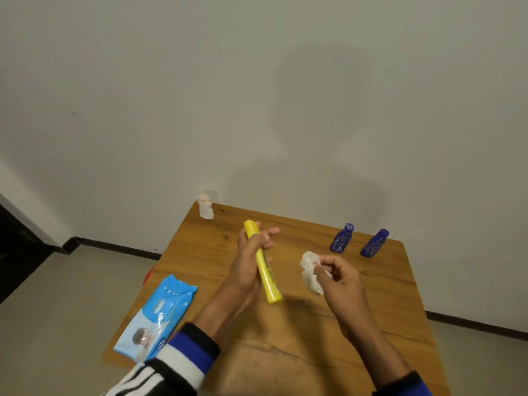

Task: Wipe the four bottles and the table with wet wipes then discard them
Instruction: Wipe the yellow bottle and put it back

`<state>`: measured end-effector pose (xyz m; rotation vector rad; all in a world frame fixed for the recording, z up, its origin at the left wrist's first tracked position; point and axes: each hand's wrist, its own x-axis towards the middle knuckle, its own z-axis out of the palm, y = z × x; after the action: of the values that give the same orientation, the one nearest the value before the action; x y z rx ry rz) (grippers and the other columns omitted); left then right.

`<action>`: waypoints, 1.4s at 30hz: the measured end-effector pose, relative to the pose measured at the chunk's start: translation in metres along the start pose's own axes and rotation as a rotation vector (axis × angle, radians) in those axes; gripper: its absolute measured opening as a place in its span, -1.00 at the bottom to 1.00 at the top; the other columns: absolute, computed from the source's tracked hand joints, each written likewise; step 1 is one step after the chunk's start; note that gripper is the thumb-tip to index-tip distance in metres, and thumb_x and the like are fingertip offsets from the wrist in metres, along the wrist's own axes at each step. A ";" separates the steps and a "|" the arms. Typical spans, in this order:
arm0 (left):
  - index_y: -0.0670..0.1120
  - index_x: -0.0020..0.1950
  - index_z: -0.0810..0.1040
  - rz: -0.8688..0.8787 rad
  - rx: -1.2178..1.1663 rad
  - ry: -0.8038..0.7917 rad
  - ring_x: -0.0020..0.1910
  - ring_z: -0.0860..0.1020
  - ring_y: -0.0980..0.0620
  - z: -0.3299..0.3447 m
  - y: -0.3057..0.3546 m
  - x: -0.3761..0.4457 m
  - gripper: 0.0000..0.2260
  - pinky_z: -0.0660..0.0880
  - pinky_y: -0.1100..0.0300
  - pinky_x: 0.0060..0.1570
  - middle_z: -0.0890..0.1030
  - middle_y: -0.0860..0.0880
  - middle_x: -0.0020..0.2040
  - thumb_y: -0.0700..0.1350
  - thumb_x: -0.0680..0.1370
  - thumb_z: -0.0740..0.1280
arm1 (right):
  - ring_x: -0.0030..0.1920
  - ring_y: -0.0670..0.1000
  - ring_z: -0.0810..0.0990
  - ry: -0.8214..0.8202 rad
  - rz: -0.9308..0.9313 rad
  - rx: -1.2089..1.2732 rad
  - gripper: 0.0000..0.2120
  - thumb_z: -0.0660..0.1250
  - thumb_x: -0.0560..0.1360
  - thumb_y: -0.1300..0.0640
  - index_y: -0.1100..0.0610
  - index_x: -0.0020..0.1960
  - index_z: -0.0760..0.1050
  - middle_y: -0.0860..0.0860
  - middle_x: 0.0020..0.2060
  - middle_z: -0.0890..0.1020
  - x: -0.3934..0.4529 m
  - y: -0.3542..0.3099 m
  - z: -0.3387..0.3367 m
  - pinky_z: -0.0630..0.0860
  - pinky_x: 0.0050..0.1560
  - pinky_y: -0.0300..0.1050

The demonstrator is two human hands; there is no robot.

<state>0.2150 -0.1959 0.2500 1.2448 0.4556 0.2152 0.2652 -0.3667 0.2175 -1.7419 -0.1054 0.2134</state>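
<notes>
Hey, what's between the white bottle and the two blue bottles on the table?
Nothing: in the head view, only bare tabletop lies between the white bottle and the blue bottles.

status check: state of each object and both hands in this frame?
Long yellow plastic bottle: off the table, tilted, held in the left hand.
Crumpled white wet wipe: bunched, pinched by the right hand, apart from the yellow bottle.
Two dark blue plastic bottles: standing, capped, untouched.
Small white bottle: standing at far corner.
Blue wet-wipe pack: lying flat at the left edge of the wooden table.
</notes>
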 end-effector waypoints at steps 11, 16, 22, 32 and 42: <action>0.13 0.35 0.38 0.137 0.326 0.161 0.11 0.57 0.13 -0.077 -0.017 -0.008 -0.43 0.54 0.25 -0.04 0.62 0.12 0.17 -0.20 0.45 0.53 | -0.15 -0.10 0.62 -0.055 0.091 -0.453 -0.89 0.43 0.51 0.12 -0.02 -0.18 0.65 -0.11 -0.23 0.68 -0.010 0.066 -0.044 0.54 -0.18 -0.10; 0.09 0.36 0.39 0.163 0.373 0.243 0.15 0.58 0.10 -0.102 -0.018 -0.016 -0.40 0.58 0.29 -0.04 0.61 0.12 0.21 -0.21 0.42 0.55 | -0.06 0.06 0.69 -0.153 0.403 0.001 -0.92 0.42 0.53 0.16 0.09 -0.02 0.70 0.06 -0.11 0.75 -0.009 0.072 -0.031 0.62 0.01 0.03; 0.05 0.38 0.39 0.210 0.345 0.311 0.13 0.61 0.03 -0.135 -0.003 0.019 -0.38 0.60 0.19 0.00 0.62 0.04 0.18 -0.16 0.40 0.57 | -0.02 0.13 0.68 -0.090 0.547 0.301 -0.86 0.30 0.60 0.22 0.20 0.05 0.63 0.14 -0.09 0.73 -0.008 0.070 0.004 0.58 0.11 0.16; 0.07 0.25 0.36 0.177 0.438 0.246 -0.11 0.57 0.07 -0.182 0.017 0.117 -0.62 0.44 0.26 -0.25 0.55 0.04 -0.01 0.12 0.53 0.41 | 0.05 0.22 0.66 0.007 0.722 0.632 -0.70 0.32 0.58 0.22 0.32 0.27 0.50 0.28 0.14 0.65 0.028 0.066 0.100 0.60 0.11 0.11; -0.02 0.26 0.47 0.048 0.451 0.072 -0.04 0.63 0.23 -0.213 0.005 0.201 -0.75 0.59 0.29 -0.06 0.64 0.07 0.04 -0.08 0.60 0.35 | -0.02 0.11 0.61 -0.082 0.722 0.503 -0.87 0.42 0.49 0.19 0.16 0.03 0.61 0.12 -0.09 0.70 0.109 0.053 0.162 0.48 0.27 0.20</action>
<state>0.2995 0.0690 0.1593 1.6942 0.5551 0.2048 0.3361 -0.1996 0.1287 -1.2056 0.4901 0.7692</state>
